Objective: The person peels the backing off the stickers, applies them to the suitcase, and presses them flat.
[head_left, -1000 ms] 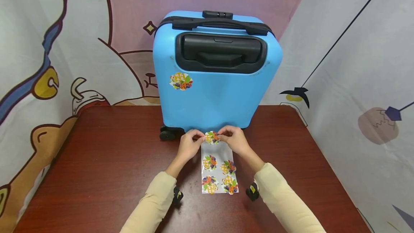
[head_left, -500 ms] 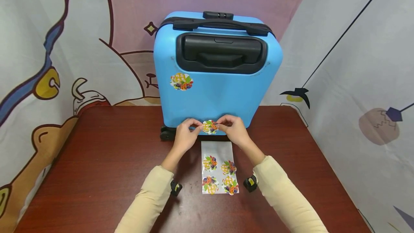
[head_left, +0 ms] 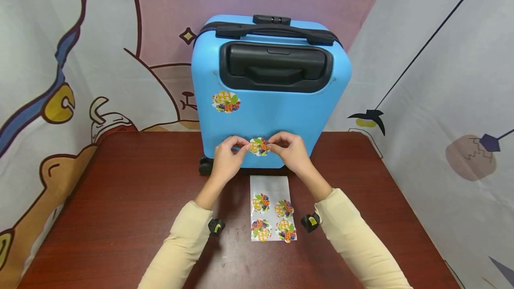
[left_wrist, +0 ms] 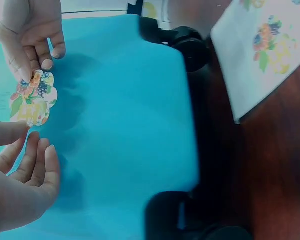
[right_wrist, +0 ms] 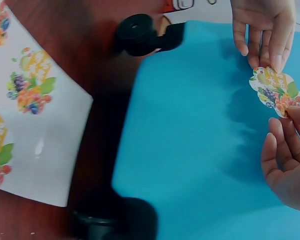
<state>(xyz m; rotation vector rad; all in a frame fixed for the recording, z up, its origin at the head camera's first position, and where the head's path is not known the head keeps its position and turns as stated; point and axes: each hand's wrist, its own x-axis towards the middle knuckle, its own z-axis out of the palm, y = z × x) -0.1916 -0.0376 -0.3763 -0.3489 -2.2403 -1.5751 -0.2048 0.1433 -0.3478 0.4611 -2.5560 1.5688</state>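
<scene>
Table (head_left: 120, 208): reddish-brown, bearing the suitcase and the sheet.
Blue suitcase (head_left: 277, 117): upright towards the back of the table; its smooth, hard-looking face should give firm backing to press against.
Backing sheet (head_left: 269, 185): flat on the table just in front of the suitcase, its far end bare, four fruit stickers (head_left: 261, 202) on the rest; likely slick and easily bent.
Left hand (head_left: 227, 157): thumb and forefinger pinch the left edge of the held sticker, the other fingers loosely bent.
Right hand (head_left: 293, 153): mirrors that pinch on the right edge.
Placed sticker (head_left: 226, 102): on the suitcase's face, below the handle recess, towards its left side.
Held sticker (head_left: 259, 146): between the two hands, before the lower middle of the suitcase's face, seemingly just off it.
Held sticker's handling: probably very light, thin and floppy, apt to crease or fold onto itself, with a tacky back that may cling to fingertips.
Held sticker's grip points: best at opposite scalloped edges, lightly, kept taut, with little finger contact behind.
</scene>
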